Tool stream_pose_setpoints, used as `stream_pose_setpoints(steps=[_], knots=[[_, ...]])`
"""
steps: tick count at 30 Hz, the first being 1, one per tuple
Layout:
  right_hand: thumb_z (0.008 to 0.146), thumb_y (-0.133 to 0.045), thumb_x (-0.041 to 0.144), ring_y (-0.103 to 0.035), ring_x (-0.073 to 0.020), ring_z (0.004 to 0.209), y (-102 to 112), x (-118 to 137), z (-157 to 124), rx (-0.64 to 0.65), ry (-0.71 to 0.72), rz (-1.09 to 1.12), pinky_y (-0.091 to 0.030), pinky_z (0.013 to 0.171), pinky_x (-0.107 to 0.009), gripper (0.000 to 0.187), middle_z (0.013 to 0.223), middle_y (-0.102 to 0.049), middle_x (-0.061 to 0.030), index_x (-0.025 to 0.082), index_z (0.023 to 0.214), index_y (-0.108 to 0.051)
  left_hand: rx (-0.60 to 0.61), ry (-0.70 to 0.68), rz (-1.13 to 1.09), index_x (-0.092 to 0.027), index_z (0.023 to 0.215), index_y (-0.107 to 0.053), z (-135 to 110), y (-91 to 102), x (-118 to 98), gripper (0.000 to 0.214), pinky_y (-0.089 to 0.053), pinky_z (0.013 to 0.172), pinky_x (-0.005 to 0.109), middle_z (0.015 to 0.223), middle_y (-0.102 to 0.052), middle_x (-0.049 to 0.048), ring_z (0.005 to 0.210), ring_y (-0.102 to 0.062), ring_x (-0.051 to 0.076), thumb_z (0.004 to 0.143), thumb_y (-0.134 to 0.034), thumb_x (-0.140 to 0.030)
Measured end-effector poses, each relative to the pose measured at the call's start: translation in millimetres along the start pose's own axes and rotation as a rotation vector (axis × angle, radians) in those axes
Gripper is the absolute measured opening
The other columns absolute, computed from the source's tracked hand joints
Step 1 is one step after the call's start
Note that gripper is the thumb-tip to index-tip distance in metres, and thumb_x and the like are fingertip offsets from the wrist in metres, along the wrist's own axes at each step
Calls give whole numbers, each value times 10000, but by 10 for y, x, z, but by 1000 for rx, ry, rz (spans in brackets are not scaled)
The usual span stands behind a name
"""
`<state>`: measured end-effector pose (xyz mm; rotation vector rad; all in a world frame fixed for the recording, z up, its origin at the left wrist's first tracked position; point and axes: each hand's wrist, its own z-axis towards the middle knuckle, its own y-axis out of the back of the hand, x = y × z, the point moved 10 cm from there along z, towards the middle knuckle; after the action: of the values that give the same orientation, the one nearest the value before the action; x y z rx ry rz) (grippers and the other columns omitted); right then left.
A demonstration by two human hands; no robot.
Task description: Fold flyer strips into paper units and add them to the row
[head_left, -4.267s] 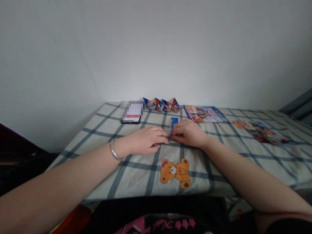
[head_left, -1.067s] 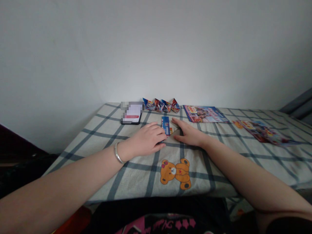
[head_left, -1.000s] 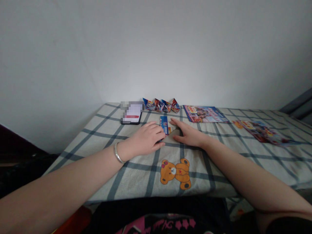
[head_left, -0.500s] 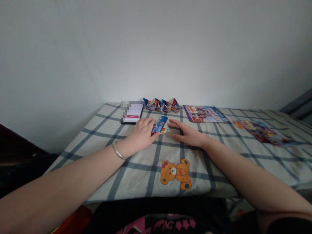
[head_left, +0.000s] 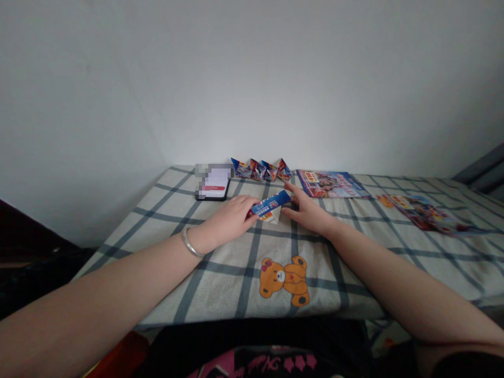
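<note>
A small folded piece of printed paper [head_left: 271, 203], blue on top with a pale pointed flap below, is between my hands over the checked cloth. My left hand [head_left: 232, 218], a silver bangle at its wrist, is closed on the paper's left end, thumb at the near side. At the right end is my right hand [head_left: 309, 210], its thumb and fingers apart around the tip. One of its fingers seems to touch the paper there; a firm grip does not show. Behind them stand several folded paper shapes [head_left: 262, 169] in a row, in similar colourful print.
A phone [head_left: 214, 184] with a lit screen lies left of the folded shapes. To the right are a colourful printed leaflet [head_left: 333, 185] and more printed sheets [head_left: 429, 214]. The checked tablecloth [head_left: 220, 283] has a printed bear, and a plain wall [head_left: 252, 79] rises behind.
The folded paper has turned flatter, its free end swinging right and toward my right hand. My left fingers have shifted slightly right, and my right fingers now reach around the paper's end.
</note>
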<state>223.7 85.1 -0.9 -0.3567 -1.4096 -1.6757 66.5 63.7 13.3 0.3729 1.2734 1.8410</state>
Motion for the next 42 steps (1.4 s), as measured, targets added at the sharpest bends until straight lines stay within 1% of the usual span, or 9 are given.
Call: stream_pose_setpoints(steps=[3, 7, 13, 19, 24, 27, 30, 35, 42], knots=[[817, -625, 259, -506, -254, 1301, 42, 4, 3, -24, -12, -31, -370, 1126, -457, 777, 1472, -458, -137, 220, 1507, -271, 30, -22, 2, -169, 1168, -533, 0, -9, -44, 259, -472, 970, 410, 1163, -615, 98, 1086, -587, 230, 914, -528, -218], [820, -617, 277, -642, -231, 1052, 91, -15, 13, -39, -35, -55, -500, 977, -438, 667, 1197, -649, -81, 235, 1443, -383, 23, -29, 6, -179, 1177, -530, 2, 5, -49, 276, -478, 946, 401, 1137, -623, 87, 1069, -592, 231, 905, -542, -223], [784, -630, 255, -678, -189, 865, 159, 5, 33, -110, -18, 95, -541, 886, -392, 434, 860, -688, -11, 199, 1203, -534, -2, 5, -8, -183, 1113, -550, 21, 51, -33, 208, -477, 932, 399, 1111, -627, 67, 1052, -587, 228, 905, -545, -186], [783, -650, 266, -694, -183, 862, 249, 121, 6, -188, 47, 166, -552, 877, -389, 416, 880, -717, -19, 202, 1180, -540, -75, -12, -65, -195, 1099, -557, 29, 194, -94, 185, -491, 918, 397, 1092, -632, 58, 1039, -590, 215, 921, -514, -168], [852, -593, 291, -678, -196, 879, 381, 319, -56, -273, 189, -25, -571, 800, -374, 107, 922, -719, -48, 224, 899, -660, -164, -77, 2, -189, 1038, -589, 11, 323, -159, 152, -506, 866, 398, 1000, -613, 60, 985, -585, 218, 930, -490, -150], [882, -558, 248, -663, -202, 933, 345, 528, -103, -206, 369, -166, -543, 875, -398, 123, 946, -719, -52, 244, 872, -680, -188, -100, 81, -186, 990, -612, 8, 351, -174, 164, -500, 838, 398, 970, -604, 57, 943, -575, 221, 908, -498, -101], [890, -543, 221, -641, -218, 1009, 213, 632, -136, -57, 479, -293, -506, 945, -430, 163, 1020, -713, -61, 253, 915, -701, -161, -95, 97, -187, 977, -630, 14, 306, -135, 186, -496, 834, 386, 964, -599, 52, 929, -561, 217, 894, -506, -76], [902, -497, 177, -613, -220, 1049, 2, 653, -177, 130, 548, -448, -512, 936, -418, 255, 1087, -702, -53, 258, 996, -720, -45, -115, 39, -201, 1046, -652, 23, 110, -67, 249, -490, 872, 369, 985, -601, 54, 954, -555, 203, 910, -479, -83], [900, -499, 137, -602, -222, 1094, -135, 673, -216, 239, 586, -519, -508, 954, -396, 282, 1105, -709, -52, 239, 1025, -731, 115, -223, 14, -258, 1213, -632, -32, -16, -210, 306, -435, 1011, 419, 1170, -578, 73, 1122, -528, 233, 914, -570, -237]])
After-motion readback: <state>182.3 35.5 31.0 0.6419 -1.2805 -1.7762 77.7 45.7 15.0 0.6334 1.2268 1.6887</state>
